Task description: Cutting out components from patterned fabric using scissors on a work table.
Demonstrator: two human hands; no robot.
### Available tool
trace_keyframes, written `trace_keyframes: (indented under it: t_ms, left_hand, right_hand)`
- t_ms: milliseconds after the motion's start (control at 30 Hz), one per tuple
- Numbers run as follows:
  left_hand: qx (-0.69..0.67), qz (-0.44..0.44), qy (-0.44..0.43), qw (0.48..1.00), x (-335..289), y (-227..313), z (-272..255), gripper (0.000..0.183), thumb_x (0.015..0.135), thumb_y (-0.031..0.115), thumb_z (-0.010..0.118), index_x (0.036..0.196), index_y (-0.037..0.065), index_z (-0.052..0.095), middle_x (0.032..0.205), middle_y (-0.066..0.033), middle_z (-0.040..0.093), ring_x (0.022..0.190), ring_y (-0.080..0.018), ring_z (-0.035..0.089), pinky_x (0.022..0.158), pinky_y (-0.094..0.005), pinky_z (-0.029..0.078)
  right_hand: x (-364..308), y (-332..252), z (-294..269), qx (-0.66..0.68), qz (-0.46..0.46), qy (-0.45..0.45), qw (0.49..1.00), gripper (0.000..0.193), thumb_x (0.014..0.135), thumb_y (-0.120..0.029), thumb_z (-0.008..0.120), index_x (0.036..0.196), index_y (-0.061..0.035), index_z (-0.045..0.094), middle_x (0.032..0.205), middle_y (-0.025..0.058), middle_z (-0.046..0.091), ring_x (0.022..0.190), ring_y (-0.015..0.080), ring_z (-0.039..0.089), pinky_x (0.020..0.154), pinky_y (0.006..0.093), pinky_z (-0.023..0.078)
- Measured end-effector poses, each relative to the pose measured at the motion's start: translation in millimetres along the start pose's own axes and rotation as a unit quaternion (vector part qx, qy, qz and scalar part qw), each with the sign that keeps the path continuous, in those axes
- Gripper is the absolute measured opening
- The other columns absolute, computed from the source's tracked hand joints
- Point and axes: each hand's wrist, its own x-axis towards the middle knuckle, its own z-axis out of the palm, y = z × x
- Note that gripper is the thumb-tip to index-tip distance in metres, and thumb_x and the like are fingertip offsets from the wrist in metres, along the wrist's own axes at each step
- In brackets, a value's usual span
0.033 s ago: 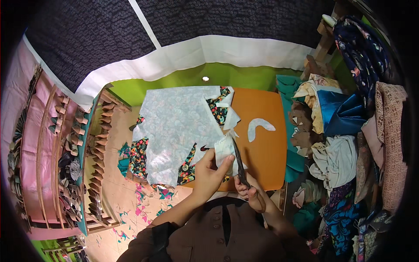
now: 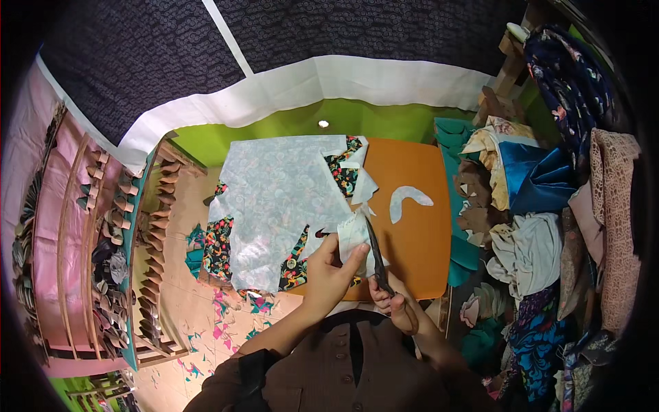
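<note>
Between the thumb and fingers of my left hand, a small white fabric piece is held up over the table's near side. My right hand grips dark scissors, whose blades run along the right edge of that piece. Whether the blades are apart is hard to make out. Left of my hands lies a large pale-backed cloth, with dark floral fabric showing at its cut edges. A curved white fabric piece rests by itself farther right.
Everything lies on an orange table. Piled fabrics, including a shiny blue one, crowd the right side. Racks of shoe-shaped forms stand at left. Colourful scraps litter the floor. A dark cloth hangs at the back.
</note>
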Motion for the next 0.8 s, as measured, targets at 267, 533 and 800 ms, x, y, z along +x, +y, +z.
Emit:
trace_keyframes:
  t_ms: [267,533,800]
  left_hand:
    - [-0.058,-0.009,0.009,0.998,-3,8,7,0.018,0.079,0.013,0.060,0.088,-0.001,0.053,0.076,-0.0022,0.057,0.066,-0.0040,0.049,0.056,-0.0190,0.040]
    - [-0.139,-0.044,-0.026,0.989,-2,5,-3,0.024,0.080,0.005,0.053,0.102,0.000,0.046,0.087,-0.0032,0.055,0.075,-0.0057,0.049,0.066,-0.0199,0.041]
    - [-0.097,-0.074,-0.044,0.992,-5,-11,-12,0.018,0.080,0.005,0.051,0.096,-0.001,0.046,0.092,-0.0036,0.048,0.077,-0.0070,0.045,0.065,-0.0185,0.037]
  right_hand:
    - [1,5,-1,0.016,-0.012,0.003,1.000,0.076,0.071,-0.066,0.042,0.106,0.0018,0.037,0.080,-0.0001,0.038,0.067,0.0056,0.035,0.058,0.0154,0.032]
    - [4,13,-8,-0.048,-0.018,0.002,0.999,0.071,0.074,-0.062,0.043,0.103,0.0021,0.039,0.079,0.0031,0.043,0.066,0.0084,0.040,0.058,0.0208,0.037]
    - [5,7,-14,-0.150,-0.052,0.023,0.987,0.059,0.077,-0.057,0.046,0.096,-0.0007,0.043,0.067,0.0026,0.044,0.060,0.0105,0.044,0.055,0.0237,0.037]
